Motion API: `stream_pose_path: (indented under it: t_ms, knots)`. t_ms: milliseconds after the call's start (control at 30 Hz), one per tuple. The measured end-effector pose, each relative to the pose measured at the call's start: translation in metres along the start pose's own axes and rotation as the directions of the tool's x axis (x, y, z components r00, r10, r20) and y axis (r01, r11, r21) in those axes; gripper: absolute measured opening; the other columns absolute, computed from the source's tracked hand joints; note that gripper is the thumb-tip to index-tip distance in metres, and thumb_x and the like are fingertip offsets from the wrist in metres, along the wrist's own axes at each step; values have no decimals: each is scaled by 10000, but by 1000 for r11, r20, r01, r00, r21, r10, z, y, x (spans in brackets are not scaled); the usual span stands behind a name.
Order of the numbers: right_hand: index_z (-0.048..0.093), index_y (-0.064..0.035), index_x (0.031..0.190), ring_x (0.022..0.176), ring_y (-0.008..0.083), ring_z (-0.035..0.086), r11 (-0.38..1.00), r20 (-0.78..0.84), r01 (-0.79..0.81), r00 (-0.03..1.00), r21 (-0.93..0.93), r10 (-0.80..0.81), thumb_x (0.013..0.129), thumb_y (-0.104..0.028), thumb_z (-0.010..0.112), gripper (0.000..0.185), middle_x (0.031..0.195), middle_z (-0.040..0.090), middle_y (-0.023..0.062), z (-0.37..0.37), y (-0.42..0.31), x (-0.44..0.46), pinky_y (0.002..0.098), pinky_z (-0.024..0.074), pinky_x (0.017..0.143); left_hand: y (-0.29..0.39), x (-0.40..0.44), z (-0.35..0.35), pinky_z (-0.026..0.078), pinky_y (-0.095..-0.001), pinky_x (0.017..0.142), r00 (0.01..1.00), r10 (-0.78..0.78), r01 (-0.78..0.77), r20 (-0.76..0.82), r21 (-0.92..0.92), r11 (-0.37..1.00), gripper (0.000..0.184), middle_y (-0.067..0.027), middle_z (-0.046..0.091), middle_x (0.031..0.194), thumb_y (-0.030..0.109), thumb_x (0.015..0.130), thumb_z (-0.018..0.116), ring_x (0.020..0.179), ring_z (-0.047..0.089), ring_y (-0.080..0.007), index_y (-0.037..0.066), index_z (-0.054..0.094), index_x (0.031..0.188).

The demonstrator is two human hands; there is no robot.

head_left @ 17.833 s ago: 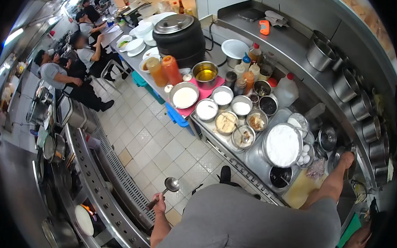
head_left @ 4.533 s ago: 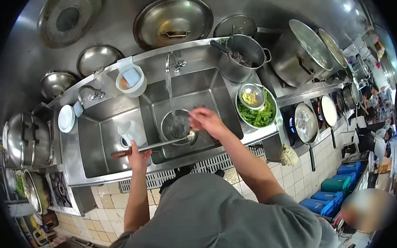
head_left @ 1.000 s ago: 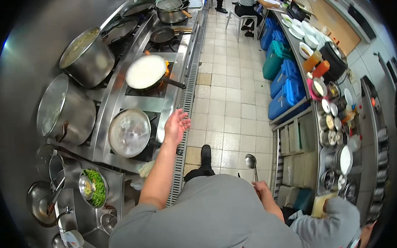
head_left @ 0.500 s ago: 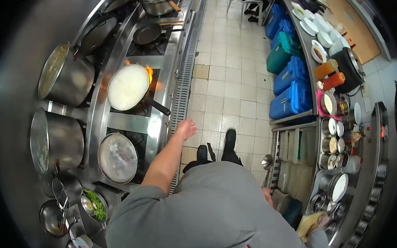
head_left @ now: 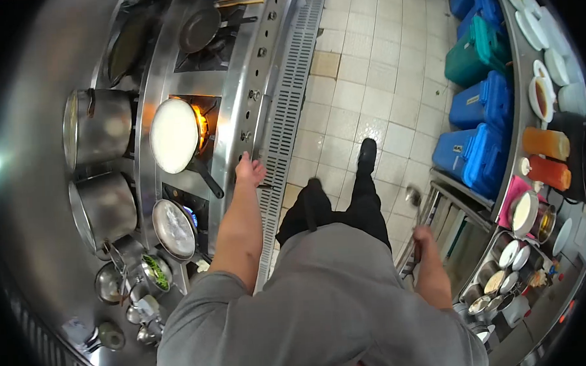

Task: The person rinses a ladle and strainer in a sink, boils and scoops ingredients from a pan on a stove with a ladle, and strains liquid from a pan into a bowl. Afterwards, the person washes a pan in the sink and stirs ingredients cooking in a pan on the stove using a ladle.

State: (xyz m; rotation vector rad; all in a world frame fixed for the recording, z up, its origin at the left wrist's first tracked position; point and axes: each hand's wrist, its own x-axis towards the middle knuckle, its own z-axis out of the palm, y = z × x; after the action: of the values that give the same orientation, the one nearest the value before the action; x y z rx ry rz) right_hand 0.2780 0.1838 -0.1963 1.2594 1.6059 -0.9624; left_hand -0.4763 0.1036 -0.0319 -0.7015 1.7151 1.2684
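My left hand [head_left: 250, 170] is beside the steel front of the stove, near a control knob [head_left: 246, 136], its fingers loosely bent and apart. I see nothing held in it. Closed around the handle of a ladle [head_left: 412, 195] is my right hand [head_left: 424, 235], low at my right side. A frying pan [head_left: 208, 179] full of white liquid [head_left: 174, 136] sits over an orange flame [head_left: 203, 127], its black handle pointing toward my left hand. Nearer me, a second pan [head_left: 175, 229] with a whitish film sits over a blue flame [head_left: 191, 217].
Two tall pots [head_left: 101, 126] stand behind the burners, and a dark empty pan [head_left: 200, 30] sits farther along. A bowl of green vegetables [head_left: 157, 272] is at lower left. Blue bins [head_left: 479, 103], sauce bottles [head_left: 549, 170] and a counter with containers line the right side.
My view has shifted forward along the stove. My left hand has come closer to the stove front. My right hand with the ladle shows more fully, and a blue flame now shows beneath the nearer pan.
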Motion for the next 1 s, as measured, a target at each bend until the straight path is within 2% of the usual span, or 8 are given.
stream_pose_path:
  t_ms: [33,67,167,333,500,600,867,1000]
  knots:
    - [753,-9,990,1013,390,699,999,-250,31,968,39,-20,923,-329,627,349,1061,728,223,-46,-23,-18,487,551,888,4,10,7,357,-525,1149,1000,4,-3,5,-146,989,860,-151,289,1607,510,1007,565,1480,300,-357,59,149,1610]
    - [706,50,1053,998,398,700,908,-197,-165,946,385,255,929,-314,658,388,1024,720,257,-118,-69,-56,487,545,854,7,13,11,357,-525,1149,999,-19,15,-29,-135,991,860,-151,289,1607,510,1007,565,1480,300,-357,59,149,1610]
    - [616,66,1154,889,401,689,803,-448,123,873,582,191,933,-226,668,370,926,702,235,-189,-95,-58,492,518,786,24,27,41,323,-520,1174,998,-11,-5,-63,-248,969,864,-141,288,1617,489,1013,565,1501,276,-338,46,126,1611]
    - [591,17,1186,929,448,659,823,-646,272,750,498,143,932,-174,641,322,937,676,258,-230,-117,-53,492,502,827,39,52,66,376,-507,1121,973,26,-74,-227,-205,976,624,-40,474,1504,440,1020,579,1435,376,-276,152,372,1533]
    - [597,37,1145,952,469,654,859,-615,224,779,461,127,892,-187,657,343,968,675,286,-210,-105,-43,498,505,847,41,66,81,374,-501,1093,936,-94,9,-338,-245,969,495,7,530,1445,422,1024,575,1385,423,-241,218,475,1463]
    - [625,59,1095,951,465,661,893,-435,65,887,444,152,866,-201,667,349,973,682,289,-173,-71,-27,503,509,844,41,70,86,370,-512,1087,928,-86,-2,-362,-236,972,471,9,537,1434,420,1023,575,1358,438,-245,222,496,1443]
    - [656,68,698,526,291,648,639,111,-364,909,678,401,841,-232,715,337,627,646,175,-92,1,-36,443,502,519,43,57,105,467,-577,995,836,28,-43,-549,-15,999,486,-74,650,1288,409,940,711,1175,579,-298,107,619,1310]
    - [652,49,672,482,270,622,593,120,-367,903,716,413,877,-212,685,334,608,633,153,-83,15,-30,435,474,481,42,62,108,480,-587,995,752,41,-9,-658,52,999,536,-112,652,1297,402,910,751,1225,572,-319,62,626,1306]
